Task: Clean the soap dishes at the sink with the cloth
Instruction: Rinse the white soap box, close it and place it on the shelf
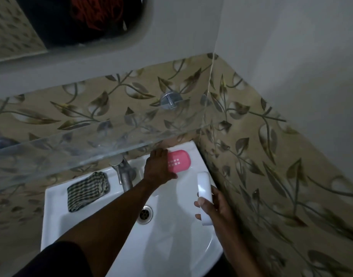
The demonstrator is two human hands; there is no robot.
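**Leaf-tiled corner, one soap dish at each hand**

Beige tiles [271,156] printed with leaves wrap the corner behind a white sink [51,226], and a glass shelf [71,148] runs above its back edge. On the sink's back left rim lies the striped cloth [87,190], folded and touched by neither hand. Just right of it the metal tap [123,172] stands at the middle of the back edge, with the drain [145,213] below it in the bowl.

The left hand [159,166] reaches across the bowl to the back right corner. Its fingers lie over the left end of the pink soap dish [179,161] resting there, with the thumb at the near side. It seems to pinch that end, though the dim light blurs the grip. At the sink's right edge the right hand [217,208] holds the white soap dish [204,196] on its side above the rim, thumb across its face and fingers curled behind.
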